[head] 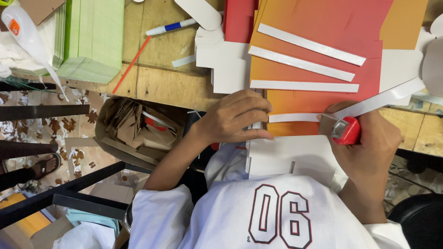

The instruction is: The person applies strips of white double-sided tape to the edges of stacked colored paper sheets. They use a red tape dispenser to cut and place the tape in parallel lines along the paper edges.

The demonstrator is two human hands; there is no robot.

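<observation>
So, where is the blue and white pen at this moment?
In the head view the pen lies at the top, left of centre, on the wooden table, between the green card stack and the white card pieces.

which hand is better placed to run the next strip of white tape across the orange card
Right. The right hand already grips the red tape dispenser at the orange card; the left hand lies on the cards.

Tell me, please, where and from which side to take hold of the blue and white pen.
Grip the pen at mid-barrel from above, fingers across it: it lies flat on the bare wooden table, and white card pieces crowd its right end.
</observation>
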